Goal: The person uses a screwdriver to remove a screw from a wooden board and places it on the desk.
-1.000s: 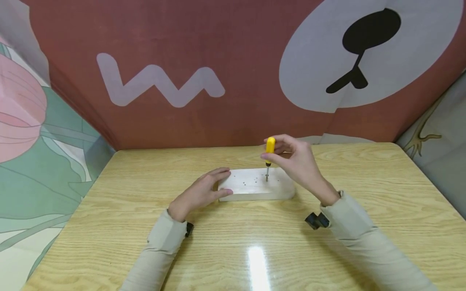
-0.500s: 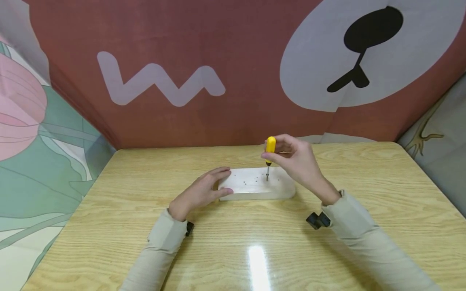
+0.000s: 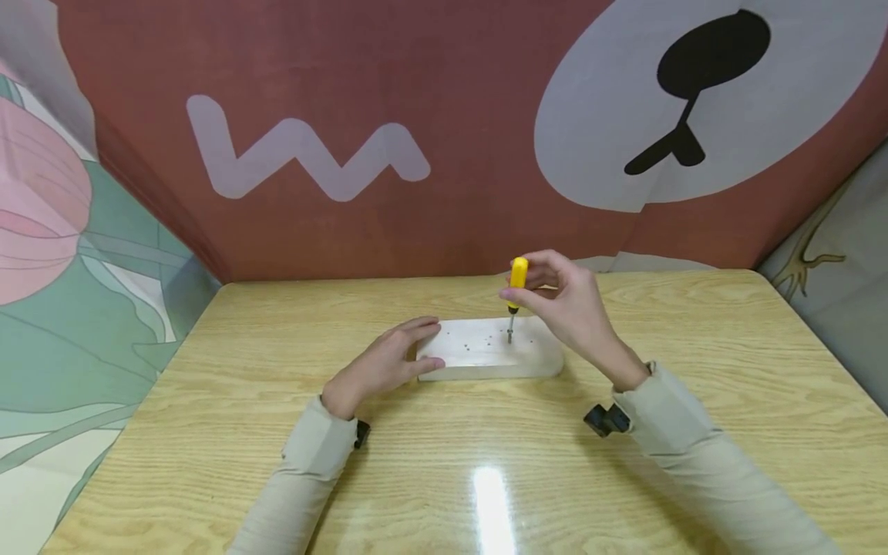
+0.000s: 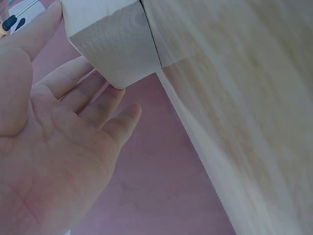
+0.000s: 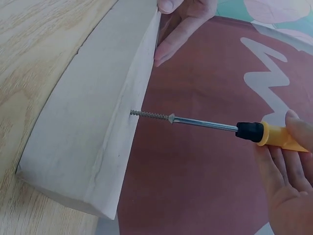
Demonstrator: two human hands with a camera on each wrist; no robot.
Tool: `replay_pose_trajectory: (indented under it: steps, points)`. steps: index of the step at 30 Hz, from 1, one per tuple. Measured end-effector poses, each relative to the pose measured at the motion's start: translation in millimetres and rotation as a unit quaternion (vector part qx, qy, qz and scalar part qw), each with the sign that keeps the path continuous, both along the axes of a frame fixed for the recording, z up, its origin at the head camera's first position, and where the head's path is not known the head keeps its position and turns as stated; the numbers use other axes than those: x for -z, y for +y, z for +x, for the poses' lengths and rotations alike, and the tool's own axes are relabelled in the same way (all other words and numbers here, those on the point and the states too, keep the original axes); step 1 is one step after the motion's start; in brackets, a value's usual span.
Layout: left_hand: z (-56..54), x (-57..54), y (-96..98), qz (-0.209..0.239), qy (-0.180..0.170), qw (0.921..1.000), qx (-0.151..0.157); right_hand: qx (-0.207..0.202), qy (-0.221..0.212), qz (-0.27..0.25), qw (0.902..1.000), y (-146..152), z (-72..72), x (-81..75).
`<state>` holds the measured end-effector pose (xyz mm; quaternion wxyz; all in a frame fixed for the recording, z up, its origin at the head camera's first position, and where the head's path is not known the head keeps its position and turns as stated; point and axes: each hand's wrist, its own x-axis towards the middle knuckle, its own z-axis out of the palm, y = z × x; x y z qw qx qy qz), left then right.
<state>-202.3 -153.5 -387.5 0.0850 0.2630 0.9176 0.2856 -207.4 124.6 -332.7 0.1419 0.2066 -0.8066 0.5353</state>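
A pale wooden block (image 3: 458, 351) lies on the table, its upper face dotted with several small holes. At the block's left end, my left hand (image 3: 378, 362) holds it between thumb and fingers; the left wrist view shows the palm facing the end grain (image 4: 120, 49). With thumb and fingertips, my right hand (image 3: 579, 308) pinches the yellow handle of a screwdriver (image 3: 518, 277), which stands nearly upright over the block. Its tip meets the head of a screw (image 5: 152, 115). That screw's point is at the block's face, with most of the thread showing outside the wood.
The wood-grain table (image 3: 388, 478) runs under both forearms. A reddish cloth backdrop (image 3: 347, 239) with printed shapes rises at the table's back edge, and printed cloth hangs at both sides. A small dark camera (image 3: 607, 420) sits at the right wrist.
My right hand's fingers have shifted slightly upward on the screwdriver handle. The screw stays at the same spot on the block, and my left hand keeps its place.
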Motion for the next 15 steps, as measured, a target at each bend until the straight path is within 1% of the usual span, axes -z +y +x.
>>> replay_pose_trajectory:
  steps: [4,6,12,15]
  points:
    - [-0.7,-0.2,0.3,0.001,-0.004,1.0,-0.003,-0.011,-0.011,0.003,0.9999,0.1,0.4,-1.1]
    - [-0.6,0.1,0.0,-0.001,0.0,1.0,0.001,-0.013,-0.014,0.0,0.9998,-0.5,1.1,-0.7]
    - [-0.1,0.2,0.3,-0.001,-0.003,1.0,-0.001,0.017,0.001,0.007,0.9998,-2.1,2.3,0.7]
    - [0.1,-0.8,0.7,-0.001,-0.003,1.0,-0.002,0.023,0.003,0.006,0.9997,-2.0,1.9,0.8]
